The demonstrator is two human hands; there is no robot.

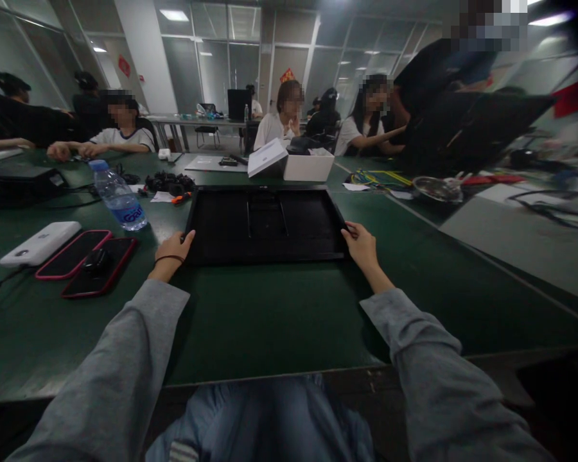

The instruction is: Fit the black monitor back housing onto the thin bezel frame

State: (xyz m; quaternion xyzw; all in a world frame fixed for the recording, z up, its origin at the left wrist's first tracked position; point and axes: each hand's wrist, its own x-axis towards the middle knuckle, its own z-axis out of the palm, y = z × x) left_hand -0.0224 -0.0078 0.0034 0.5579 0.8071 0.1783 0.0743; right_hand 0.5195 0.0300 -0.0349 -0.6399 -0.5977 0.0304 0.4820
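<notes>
Over a green table (270,314), we hold one black tray (216,224) mid-frame; one blue-capped bottle (119,196) is centre-left. Our two hands, left hand (172,251) and right hand (363,247), have fingers closed on the tray's side edges.

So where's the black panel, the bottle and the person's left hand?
Black panel (268,224): head view, middle of its flat face.
Bottle (117,195): head view, middle of its side.
Left hand (171,248): head view, back of the hand.

Tray (311,224) on table (270,321) — bottle (120,199) and phones (72,255) left, box (309,167) behind.
</notes>
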